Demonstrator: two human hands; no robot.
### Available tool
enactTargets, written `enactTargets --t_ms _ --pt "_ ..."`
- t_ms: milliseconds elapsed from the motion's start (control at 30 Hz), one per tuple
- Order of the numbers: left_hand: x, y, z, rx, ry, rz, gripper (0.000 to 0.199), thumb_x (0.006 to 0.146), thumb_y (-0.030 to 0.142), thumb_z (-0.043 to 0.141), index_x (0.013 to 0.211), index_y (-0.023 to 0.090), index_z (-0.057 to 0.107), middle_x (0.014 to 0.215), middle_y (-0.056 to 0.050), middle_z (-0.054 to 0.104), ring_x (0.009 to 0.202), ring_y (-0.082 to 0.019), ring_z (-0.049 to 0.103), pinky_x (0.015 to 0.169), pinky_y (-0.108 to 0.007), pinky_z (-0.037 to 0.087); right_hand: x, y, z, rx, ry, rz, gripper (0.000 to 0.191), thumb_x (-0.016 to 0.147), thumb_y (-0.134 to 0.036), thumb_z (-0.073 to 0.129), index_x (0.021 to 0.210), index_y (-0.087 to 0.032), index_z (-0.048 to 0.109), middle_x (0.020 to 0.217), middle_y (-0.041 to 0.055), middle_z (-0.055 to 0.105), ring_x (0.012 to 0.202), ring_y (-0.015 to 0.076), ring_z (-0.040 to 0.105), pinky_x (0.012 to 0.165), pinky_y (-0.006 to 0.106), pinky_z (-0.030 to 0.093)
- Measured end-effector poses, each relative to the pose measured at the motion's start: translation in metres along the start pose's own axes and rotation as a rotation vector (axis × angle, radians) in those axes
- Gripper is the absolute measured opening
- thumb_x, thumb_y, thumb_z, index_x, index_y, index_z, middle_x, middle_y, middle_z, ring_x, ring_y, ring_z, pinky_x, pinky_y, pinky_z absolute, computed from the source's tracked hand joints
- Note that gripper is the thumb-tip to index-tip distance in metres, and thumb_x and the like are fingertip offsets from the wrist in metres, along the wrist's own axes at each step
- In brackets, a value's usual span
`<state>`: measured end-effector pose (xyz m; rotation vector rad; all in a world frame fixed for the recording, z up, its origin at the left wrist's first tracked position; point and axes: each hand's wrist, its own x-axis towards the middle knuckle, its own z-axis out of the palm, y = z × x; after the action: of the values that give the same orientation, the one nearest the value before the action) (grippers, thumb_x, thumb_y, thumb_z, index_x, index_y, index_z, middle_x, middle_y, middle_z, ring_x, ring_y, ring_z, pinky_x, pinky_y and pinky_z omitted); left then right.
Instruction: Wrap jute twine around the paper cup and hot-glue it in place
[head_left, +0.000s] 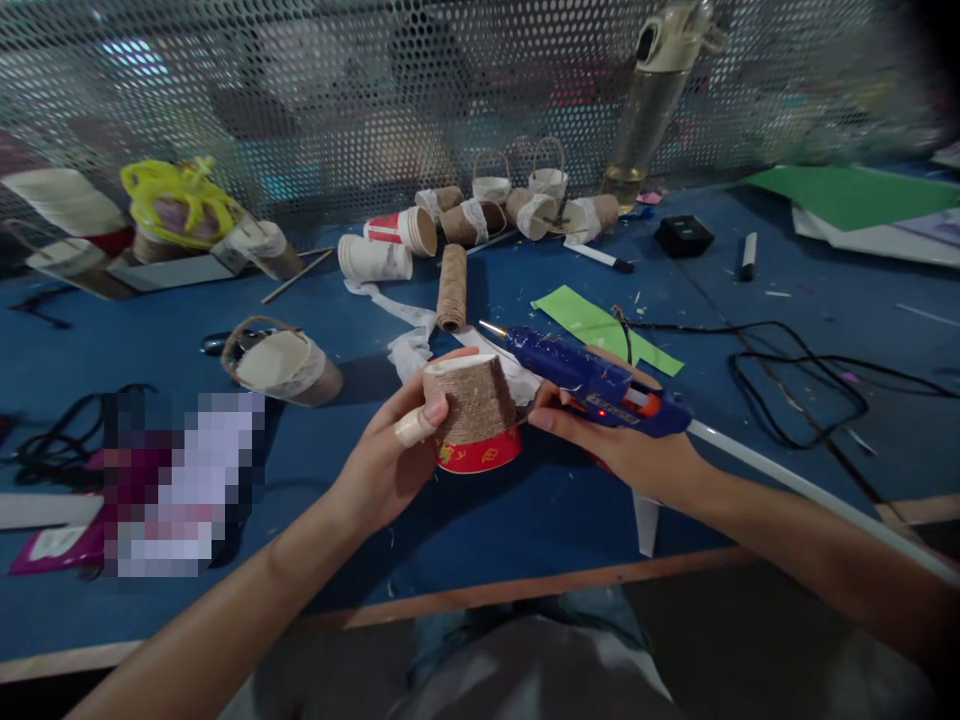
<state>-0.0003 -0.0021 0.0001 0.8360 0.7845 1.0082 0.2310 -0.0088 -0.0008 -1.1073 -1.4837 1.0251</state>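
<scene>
My left hand [397, 440] holds a red paper cup [480, 452], its rim downward, with brown twine [469, 400] wound around its upper part. A wrap covers the thumb of this hand. In my right hand [622, 440] is a blue glue gun [585, 370], its metal tip pointing left above and behind the cup. A glue stick [787, 478] sticks out of its rear. The right thumb and finger pinch the twine close to the cup's right side. Behind the cup, a twine roll [452, 288] and white lace [411, 350] lie on the table.
A twine-wrapped basket [285, 366] stands at left, near a purple package [67, 540]. More wrapped cups [469, 222], paper cups [375, 258] and a bottle [649, 110] line the back. Green paper [600, 325] and a black cable [795, 370] lie right.
</scene>
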Motion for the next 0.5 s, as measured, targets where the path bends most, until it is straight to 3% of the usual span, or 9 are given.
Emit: enactTargets --t_ms 267,500 --pt "0.0003 -0.0031 -0.0023 -0.017 -0.040 0.031 0.047 0.084 0.042 0.084 0.127 0.024 0.078 0.127 -0.009 0.079 0.136 -0.036 0.064 0.117 -0.048 0.050 -0.0001 0.0015 0.0014 0.095 -0.009 0.011 0.023 0.079 -0.037 0.091 0.084 -0.026 0.072 0.078 -0.0036 0.076 0.073 0.0174 0.075 0.069 0.031 0.063" --pt "-0.0014 -0.0050 -0.0029 0.000 -0.037 0.016 0.054 0.082 0.042 0.086 0.131 0.023 0.077 0.130 -0.012 0.078 0.136 -0.038 0.063 0.119 -0.051 0.048 -0.0025 0.0033 0.0005 0.036 0.020 -0.012 0.024 0.081 -0.038 0.090 0.081 -0.025 0.070 0.079 -0.0034 0.072 0.073 0.0168 0.071 0.069 0.032 0.060"
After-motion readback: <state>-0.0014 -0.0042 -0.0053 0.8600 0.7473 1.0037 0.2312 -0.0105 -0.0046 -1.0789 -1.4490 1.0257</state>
